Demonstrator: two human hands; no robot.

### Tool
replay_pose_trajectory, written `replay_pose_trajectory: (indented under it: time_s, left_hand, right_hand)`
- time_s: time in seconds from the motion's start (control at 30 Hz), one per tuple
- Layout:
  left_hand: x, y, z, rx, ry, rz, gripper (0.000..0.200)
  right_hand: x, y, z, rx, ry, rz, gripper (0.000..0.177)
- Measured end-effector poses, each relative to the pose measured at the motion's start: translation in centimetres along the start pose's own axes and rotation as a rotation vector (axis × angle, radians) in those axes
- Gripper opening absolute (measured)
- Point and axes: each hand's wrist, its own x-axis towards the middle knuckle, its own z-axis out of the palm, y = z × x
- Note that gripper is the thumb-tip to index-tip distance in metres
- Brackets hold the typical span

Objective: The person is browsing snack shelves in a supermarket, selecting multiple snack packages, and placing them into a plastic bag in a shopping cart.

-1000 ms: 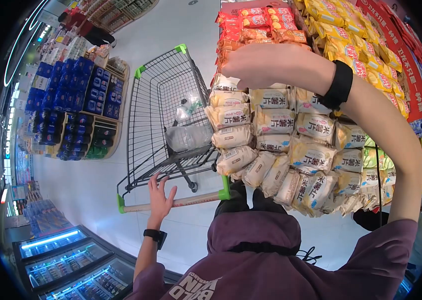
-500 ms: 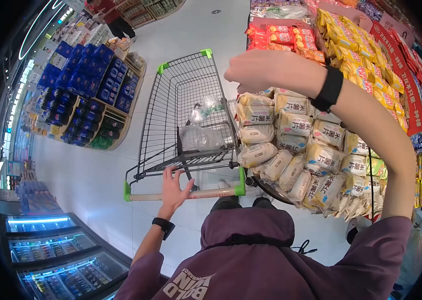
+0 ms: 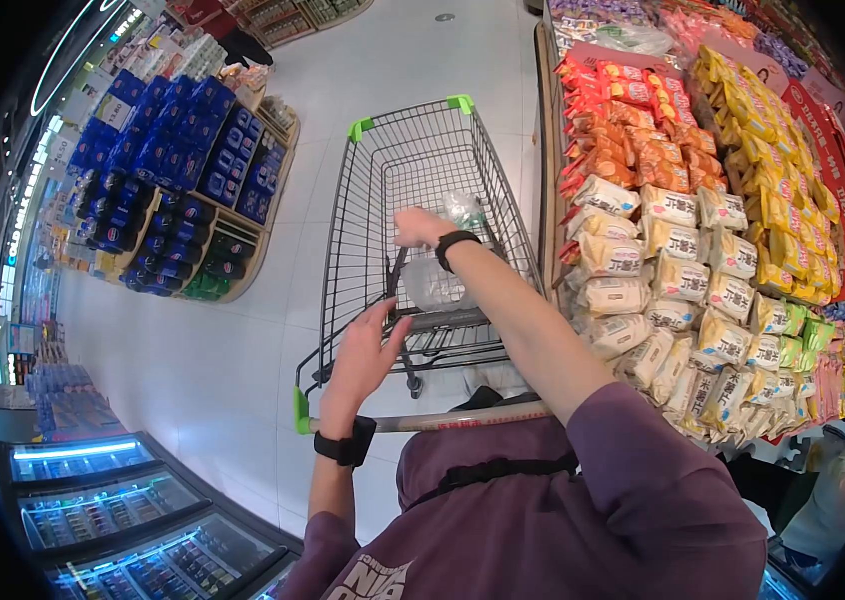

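Note:
A wire shopping cart [image 3: 478, 160] with green corners stands in front of me. My left hand [image 3: 361, 360] is open, thumb and fingers apart, above the cart's near left side by the handle bar [image 3: 483, 414]. It appears to hold nothing. Reaching over the basket, my right hand [image 3: 419, 228] has curled fingers turned down; anything inside them is hidden. Beneath and beside it in the cart lie a clear plastic container [image 3: 433, 287] and a clear package with something green [image 3: 463, 208].
On the right, a display holds white snack packs [image 3: 615, 256], red and orange bags [image 3: 633, 140] and yellow bags [image 3: 778, 170]. Blue drink packs [image 3: 178, 130] are stacked on the left. Glass-door coolers [image 3: 133, 500] stand lower left. Another person [image 3: 223, 30] is at the back.
My right hand has swung left from the snack display to over the basket. My left hand has lifted off or shifted forward from the handle. The cart appears further right in view.

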Motion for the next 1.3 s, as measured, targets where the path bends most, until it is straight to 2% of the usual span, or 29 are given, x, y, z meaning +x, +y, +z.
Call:
replay_pose_trajectory:
  time_s: [0.03, 0.07, 0.13, 0.2, 0.23, 0.27, 0.33, 0.4, 0.47, 0.53, 0.57, 0.67, 0.7, 0.77, 0.83, 0.93, 0.97, 1.03, 1.17, 1.23, 1.3]
  left_hand:
    - [0.5, -1.8, 0.1, 0.073, 0.153, 0.05, 0.042]
    - [0.1, -3.4, 0.2, 0.126, 0.087, 0.015, 0.041]
    - [-1.4, -6.8, 0.4, 0.224, -0.037, -0.052, 0.038]
    - [-2.9, -9.2, 1.5, 0.13, -0.071, -0.125, 0.038]
    - [-3.6, -9.5, 1.9, 0.113, -0.062, -0.152, 0.038]
    - [-4.4, -9.6, 2.4, 0.097, -0.056, -0.183, 0.038]
    - [-5.5, -9.8, 3.7, 0.087, -0.024, -0.146, 0.04]
    - [-6.3, -10.0, 5.1, 0.107, 0.058, -0.045, 0.04]
    - [-6.3, -10.1, 4.9, 0.085, 0.03, -0.091, 0.039]
    - [-5.1, -10.7, 3.9, -0.024, -0.027, -0.146, 0.038]
    - [-4.2, -10.8, 2.8, -0.108, -0.067, -0.211, 0.038]
    - [-0.6, -11.5, 0.1, -0.19, -0.015, -0.192, 0.046]
    - [0.8, -12.1, -0.2, -0.187, 0.004, -0.168, 0.052]
    - [4.1, -13.3, 0.1, -0.109, 0.069, -0.045, 0.064]
    - [6.7, -14.7, 1.4, 0.132, 0.111, 0.025, 0.073]
    - [10.0, -16.0, 2.5, 0.178, 0.033, -0.216, 0.053]
    - [10.3, -16.5, 2.5, -0.025, 0.0, -0.294, 0.047]
    - [10.3, -17.1, 2.0, -0.436, -0.078, -0.439, 0.035]
    - [8.0, -17.2, 1.9, -0.508, -0.193, -0.443, 0.024]
    - [7.2, -16.9, 1.9, -0.462, -0.242, -0.439, 0.022]
    - [7.2, -16.1, 1.5, -0.399, -0.173, -0.386, 0.021]
  right_hand:
    - [0.4, 1.6, 1.9, 0.248, -0.089, 0.25, 0.05]
    - [0.3, 3.2, 4.1, 0.493, -0.185, 0.506, 0.065]
    - [0.6, 7.3, 9.0, 0.716, -0.091, 0.618, 0.095]
    - [1.7, 11.4, 12.4, 0.911, -0.107, 0.716, 0.108]
    - [3.1, 13.0, 15.8, 0.872, 0.098, 0.772, 0.115]
    - [4.1, 14.5, 16.7, 0.926, 0.006, 0.815, 0.117]
    - [3.9, 14.3, 17.8, 0.968, 0.138, 0.85, 0.1]
    - [4.8, 16.4, 18.7, 0.615, -0.069, 0.751, 0.072]
    - [4.7, 17.3, 19.0, 0.484, -0.155, 0.747, 0.045]
    - [3.8, 16.6, 17.1, 0.561, -0.128, 0.854, 0.018]
    - [3.8, 15.8, 16.3, 0.498, -0.051, 0.836, 0.012]
    - [2.6, 11.3, 10.6, 0.461, -0.036, 0.566, 0.009]
    - [2.0, 9.7, 8.7, 0.435, -0.035, 0.48, 0.015]
    - [0.1, 5.2, 5.0, 0.417, 0.005, 0.364, 0.017]
    - [-2.2, 1.1, 1.5, 0.39, 0.015, 0.237, 0.024]
    - [-4.5, -1.7, -1.3, 0.455, -0.005, 0.074, 0.027]
    - [-5.8, -2.5, -1.9, 0.468, 0.028, 0.071, 0.03]
    - [-7.4, -1.4, -1.6, 0.205, 0.116, -0.009, 0.028]
    - [-10.1, 3.0, 0.0, -0.335, 0.203, -0.012, 0.025]
    - [-11.0, 2.5, -0.1, -0.346, 0.188, 0.072, 0.021]
    - [-11.6, 1.9, -0.6, -0.315, 0.239, 0.098, 0.019]
